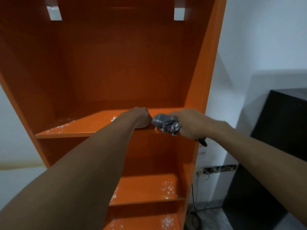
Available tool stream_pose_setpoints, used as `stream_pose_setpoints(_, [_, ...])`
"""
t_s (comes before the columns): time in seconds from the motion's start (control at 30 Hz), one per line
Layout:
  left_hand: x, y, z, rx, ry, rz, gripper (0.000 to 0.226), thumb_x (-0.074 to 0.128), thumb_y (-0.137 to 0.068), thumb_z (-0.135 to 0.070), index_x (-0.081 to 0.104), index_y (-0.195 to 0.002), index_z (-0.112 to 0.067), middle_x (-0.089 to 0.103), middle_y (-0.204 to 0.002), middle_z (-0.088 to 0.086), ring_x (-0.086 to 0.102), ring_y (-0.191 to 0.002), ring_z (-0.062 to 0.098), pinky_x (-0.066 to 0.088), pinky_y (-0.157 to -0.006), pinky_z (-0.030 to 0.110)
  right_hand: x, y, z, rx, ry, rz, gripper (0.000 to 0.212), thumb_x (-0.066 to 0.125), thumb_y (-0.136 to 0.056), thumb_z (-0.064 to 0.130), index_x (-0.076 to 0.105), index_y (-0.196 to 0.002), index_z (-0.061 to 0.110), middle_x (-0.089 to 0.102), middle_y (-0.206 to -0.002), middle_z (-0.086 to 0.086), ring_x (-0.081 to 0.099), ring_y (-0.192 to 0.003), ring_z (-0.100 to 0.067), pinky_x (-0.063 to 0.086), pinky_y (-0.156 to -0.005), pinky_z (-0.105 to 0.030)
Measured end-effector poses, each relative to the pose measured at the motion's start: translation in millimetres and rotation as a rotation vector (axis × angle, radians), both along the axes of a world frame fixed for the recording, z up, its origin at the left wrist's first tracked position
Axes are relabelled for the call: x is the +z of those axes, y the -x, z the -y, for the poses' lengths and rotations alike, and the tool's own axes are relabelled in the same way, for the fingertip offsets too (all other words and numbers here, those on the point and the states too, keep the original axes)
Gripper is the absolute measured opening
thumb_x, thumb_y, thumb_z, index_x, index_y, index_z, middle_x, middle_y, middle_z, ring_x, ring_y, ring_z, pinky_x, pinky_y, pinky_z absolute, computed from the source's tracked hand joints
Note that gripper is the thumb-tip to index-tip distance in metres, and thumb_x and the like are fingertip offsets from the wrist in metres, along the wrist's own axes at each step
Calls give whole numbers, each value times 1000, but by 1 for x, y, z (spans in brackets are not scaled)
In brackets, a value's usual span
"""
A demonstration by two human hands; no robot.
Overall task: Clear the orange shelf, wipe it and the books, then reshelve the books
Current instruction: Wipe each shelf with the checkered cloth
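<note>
Orange shelf (pixel 79 130) stood straight ahead against a white wall (pixel 259 39), mid board at hand height w/ white specks (pixel 64 125) scattered on its left part. Grey cloth (pixel 166 124), crumpled, sat on that board's front edge, right of centre.

R hand (pixel 192 125) gripped the cloth from the right, fingers wrapped round the bunched fabric, back of hand up, wrist out past the shelf's right side panel. A small dark bit (pixel 203 142) stuck out below that hand; couldn't tell what it was.

L hand (pixel 141 118) rested on the same board just left of the cloth, back of hand up, fingers curled under like a fist. It was right against the cloth's end, but couldn't tell if the fingers pinched it.

Both forearms reached fwd, nearly straight: L from bottom-left, R from the right edge.

Lower boards (pixel 142 188) had white specks too. Two white blocks (pixel 54 13) showed near the top of the back panel. To the right stood a black cabinet (pixel 282 122), and a wall socket (pixel 198 172) w/ cable sat low down.
</note>
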State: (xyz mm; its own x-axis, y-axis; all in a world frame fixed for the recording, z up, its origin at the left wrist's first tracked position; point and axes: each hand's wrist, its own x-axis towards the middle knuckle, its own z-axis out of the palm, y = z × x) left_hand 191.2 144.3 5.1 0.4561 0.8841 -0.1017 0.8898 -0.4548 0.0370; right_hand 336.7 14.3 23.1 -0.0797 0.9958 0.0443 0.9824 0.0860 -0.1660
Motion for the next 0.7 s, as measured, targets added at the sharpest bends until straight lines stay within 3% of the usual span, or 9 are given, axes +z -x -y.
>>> stream_pose_setpoints(0.1, [-1,0,0,-21,0,-42,27,37,-102,-27,58,-108,-13,61,-114,14,56,-84,31,48,-76,36,-10,0,39,-9,-33,13,37,55,-86,-2,60,-112,24,64,-93,2,58,-82,-18,51,-68,-34])
stream_pose_setpoints(0.2, [0,1,0,-7,38,14,33,37,-103,-30,60,-115,-10,61,-111,15,59,-93,35,46,-76,37,-9,1,56,-5,66,-52,41,55,-83,-4,64,-107,28,69,-84,0,64,-73,-20,57,-65,-42])
stream_pose_setpoints(0.3, [-3,1,-3,7,19,37,37,39,-101,-36,58,-122,-13,60,-111,10,55,-84,28,48,-78,39,6,4,46,-3,-5,-65,35,57,-90,2,63,-113,28,67,-84,4,63,-72,-14,56,-63,-32])
stream_pose_setpoints(0.37, [-2,0,-3,28,30,58,33,41,-100,-34,58,-119,-13,61,-103,9,57,-80,25,46,-73,37,21,3,24,-34,-117,-109,36,58,-91,4,57,-112,34,58,-77,11,56,-63,-7,43,-50,-18])
stream_pose_setpoints(0.47, [2,-1,0,68,44,37,33,38,-103,-30,56,-121,-9,61,-116,14,61,-96,32,45,-73,36,28,-1,-25,-82,-274,-136,43,56,-90,2,57,-127,24,60,-80,6,46,-57,-5,33,-45,-14])
stream_pose_setpoints(0.53, [2,-2,0,37,19,34,32,35,-103,-29,57,-116,-9,61,-118,16,60,-99,34,44,-73,35,23,-1,-56,-106,-290,-171,43,57,-91,4,57,-130,23,65,-89,1,54,-61,-9,44,-49,-21])
stream_pose_setpoints(0.6, [0,-1,-1,7,17,42,29,36,-103,-29,57,-105,-9,62,-113,17,58,-86,31,43,-72,35,11,-4,-80,-148,-281,-213,35,59,-92,7,61,-121,26,68,-91,0,65,-68,-14,52,-55,-29])
stream_pose_setpoints(0.63, [0,0,-1,0,21,42,30,36,-102,-28,58,-106,-8,62,-112,17,57,-85,30,42,-72,34,2,-7,-90,-174,-275,-197,32,59,-92,9,63,-119,26,68,-94,-1,66,-75,-17,51,-59,-29])
stream_pose_setpoints(0.7, [1,-1,0,12,34,31,35,34,-103,-26,59,-121,-8,59,-121,16,58,-101,33,41,-77,34,-17,-13,-104,-214,-279,-125,34,57,-89,12,64,-119,25,68,-101,-2,63,-89,-23,46,-69,-31])
